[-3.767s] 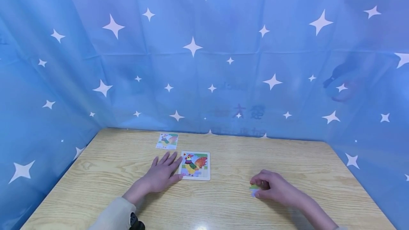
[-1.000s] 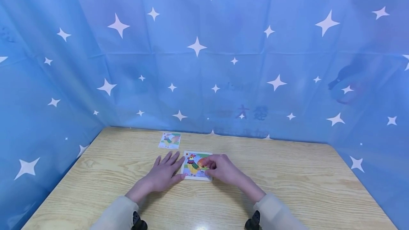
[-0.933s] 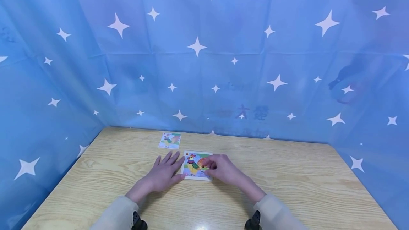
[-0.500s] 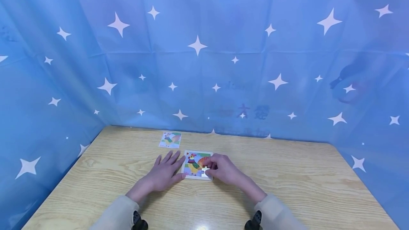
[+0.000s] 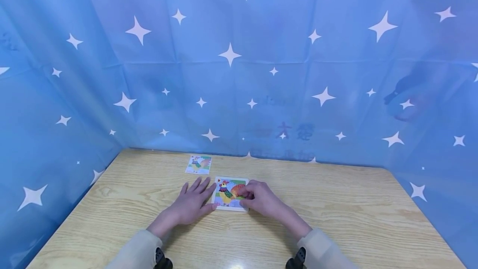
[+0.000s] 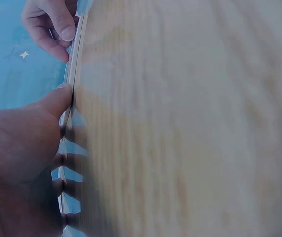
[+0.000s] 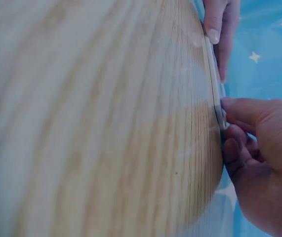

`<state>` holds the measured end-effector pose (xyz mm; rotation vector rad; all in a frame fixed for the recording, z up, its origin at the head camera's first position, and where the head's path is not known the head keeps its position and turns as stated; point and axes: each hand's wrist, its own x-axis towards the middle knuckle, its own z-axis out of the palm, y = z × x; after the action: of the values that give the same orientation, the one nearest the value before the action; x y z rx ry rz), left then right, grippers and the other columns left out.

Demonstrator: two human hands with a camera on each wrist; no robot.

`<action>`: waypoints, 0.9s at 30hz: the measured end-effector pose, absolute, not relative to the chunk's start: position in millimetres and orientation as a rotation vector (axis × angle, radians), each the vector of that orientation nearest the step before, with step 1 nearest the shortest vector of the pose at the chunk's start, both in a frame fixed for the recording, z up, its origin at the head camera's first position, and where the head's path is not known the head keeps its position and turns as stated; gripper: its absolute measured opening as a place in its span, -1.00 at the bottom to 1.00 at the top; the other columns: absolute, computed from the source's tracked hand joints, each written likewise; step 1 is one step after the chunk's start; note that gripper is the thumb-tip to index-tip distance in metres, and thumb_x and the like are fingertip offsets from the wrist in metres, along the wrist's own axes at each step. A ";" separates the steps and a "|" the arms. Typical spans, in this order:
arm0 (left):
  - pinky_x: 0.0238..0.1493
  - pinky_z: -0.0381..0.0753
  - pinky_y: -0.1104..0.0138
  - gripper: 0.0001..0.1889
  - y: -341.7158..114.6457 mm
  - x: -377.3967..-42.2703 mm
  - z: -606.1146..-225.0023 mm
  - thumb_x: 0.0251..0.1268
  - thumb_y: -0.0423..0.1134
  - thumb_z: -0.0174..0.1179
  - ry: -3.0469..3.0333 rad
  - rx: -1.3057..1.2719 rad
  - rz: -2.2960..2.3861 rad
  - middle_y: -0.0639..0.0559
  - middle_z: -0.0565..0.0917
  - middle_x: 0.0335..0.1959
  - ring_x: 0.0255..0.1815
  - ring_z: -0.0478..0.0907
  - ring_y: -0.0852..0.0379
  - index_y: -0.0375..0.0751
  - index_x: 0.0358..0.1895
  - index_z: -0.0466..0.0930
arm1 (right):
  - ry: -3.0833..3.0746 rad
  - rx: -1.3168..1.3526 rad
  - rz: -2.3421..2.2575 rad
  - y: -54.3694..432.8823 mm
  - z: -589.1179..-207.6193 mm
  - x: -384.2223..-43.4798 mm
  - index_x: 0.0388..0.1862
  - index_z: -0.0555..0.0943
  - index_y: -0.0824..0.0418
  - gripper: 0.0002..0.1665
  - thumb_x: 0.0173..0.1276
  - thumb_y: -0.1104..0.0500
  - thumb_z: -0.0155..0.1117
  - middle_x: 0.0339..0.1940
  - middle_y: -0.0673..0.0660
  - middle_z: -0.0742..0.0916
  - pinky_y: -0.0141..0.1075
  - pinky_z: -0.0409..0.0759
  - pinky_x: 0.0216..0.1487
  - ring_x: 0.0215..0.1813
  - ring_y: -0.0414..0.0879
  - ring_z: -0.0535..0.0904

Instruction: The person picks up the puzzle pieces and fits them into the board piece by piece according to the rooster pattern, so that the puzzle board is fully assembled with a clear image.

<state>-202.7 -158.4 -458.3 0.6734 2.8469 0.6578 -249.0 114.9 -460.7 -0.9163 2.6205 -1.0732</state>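
Note:
In the head view a jigsaw puzzle (image 5: pixel 225 194) of a colourful rooster lies on the table in a white frame. My left hand (image 5: pixel 191 206) rests flat on the wood at its left, fingers spread, with the fingertips and thumb at the frame's left edge. Over the lower right corner of the picture, my right hand (image 5: pixel 261 199) has its thumb and curled forefinger around a puzzle piece, which they mostly cover. Both wrist views look low along the tabletop and show the puzzle only as a thin edge, with the right hand's fingertips (image 7: pixel 228 104) right at it.
A small printed rooster card (image 5: pixel 198 164) lies on the wooden table (image 5: pixel 328 215) behind the puzzle, to its left. A blue curtain (image 5: pixel 276 45) with white stars hangs along the back and sides of the table.
My right hand has brought the puzzle piece from the table's right side to the puzzle's lower right corner. A bright gap there half a second ago now shows picture. The left hand stays put.

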 end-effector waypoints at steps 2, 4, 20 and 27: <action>0.43 -0.17 -0.42 -0.28 -158.4 -203.1 -459.2 0.62 0.13 0.02 2.850 0.691 0.668 -0.32 0.09 0.63 0.63 -0.11 -0.39 -0.27 0.60 0.20 | 2.624 -0.917 -1.075 115.6 -460.6 -249.0 -0.04 0.79 0.26 -0.79 0.37 0.28 0.45 -0.31 -0.02 0.61 -0.35 0.50 -0.31 -0.29 -0.20 0.50; 0.42 -0.17 -0.43 -0.29 -158.5 -203.2 -459.9 0.62 0.11 0.02 2.852 0.709 0.677 -0.34 0.09 0.62 0.62 -0.10 -0.41 -0.29 0.59 0.20 | 2.623 -0.923 -1.075 116.4 -460.6 -249.1 -0.06 0.80 0.25 -0.81 0.37 0.28 0.45 -0.30 -0.03 0.62 -0.35 0.49 -0.32 -0.29 -0.20 0.49; 0.44 -0.18 -0.42 -0.30 -154.2 -204.9 -456.1 0.62 0.09 0.03 2.841 0.697 0.673 -0.31 0.09 0.63 0.63 -0.12 -0.38 -0.27 0.60 0.21 | 2.600 -0.987 -0.944 124.5 -452.8 -246.0 0.03 0.79 0.27 -0.77 0.44 0.28 0.38 -0.23 -0.07 0.61 -0.35 0.44 -0.29 -0.23 -0.20 0.44; 0.44 -0.18 -0.42 -0.27 -153.4 -207.3 -460.3 0.61 0.14 0.03 2.841 0.704 0.710 -0.33 0.09 0.62 0.62 -0.11 -0.40 -0.28 0.60 0.21 | 2.563 -0.944 -0.972 128.5 -454.5 -248.3 0.07 0.78 0.25 -0.75 0.46 0.27 0.36 -0.21 -0.07 0.60 -0.34 0.42 -0.28 -0.23 -0.18 0.43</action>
<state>-207.3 -153.4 -460.3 0.7036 2.8408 0.7099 -248.3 128.5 -454.5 -0.9439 2.5632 -0.9715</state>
